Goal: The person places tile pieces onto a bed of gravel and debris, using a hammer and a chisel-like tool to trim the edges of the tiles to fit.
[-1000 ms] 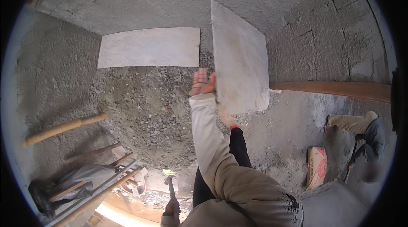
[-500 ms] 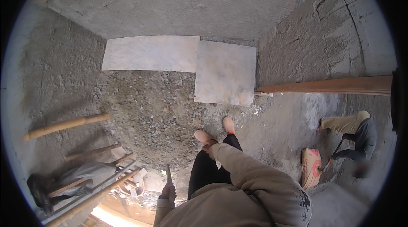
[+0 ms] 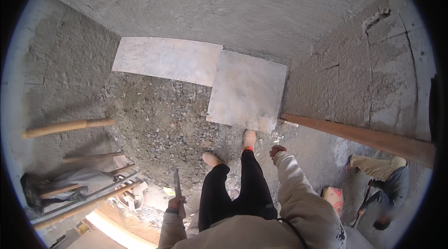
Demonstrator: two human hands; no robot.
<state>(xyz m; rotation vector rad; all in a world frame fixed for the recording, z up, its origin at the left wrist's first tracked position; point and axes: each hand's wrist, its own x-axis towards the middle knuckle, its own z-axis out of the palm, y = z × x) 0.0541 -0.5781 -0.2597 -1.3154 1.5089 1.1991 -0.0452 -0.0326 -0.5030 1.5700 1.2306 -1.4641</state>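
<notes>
Low at left of centre, my left hand (image 3: 176, 203) is closed round a long, narrow dark tool (image 3: 177, 181), which points away from me; its exact kind does not show. My right hand (image 3: 277, 150) is held out beside my right foot, fingers curled; what they hold, if anything, is hidden. Just beyond my feet lies a large pale tile (image 3: 247, 90), with a second pale tile (image 3: 165, 58) joining it on the left along the wall base. Rough gravel (image 3: 158, 118) covers the ground left of my feet.
A reddish-brown beam (image 3: 359, 137) runs along the right wall. At right a co-worker (image 3: 394, 179) bends over a long-handled tool near a paper sack (image 3: 333, 199). Wooden poles (image 3: 67, 127) and a bucket-like container (image 3: 133, 197) with wood pieces stand at left.
My right hand has swung out from in front of my legs to the right. My feet have stepped, the right foot now nearer the tile. The co-worker's sack shows lower in view.
</notes>
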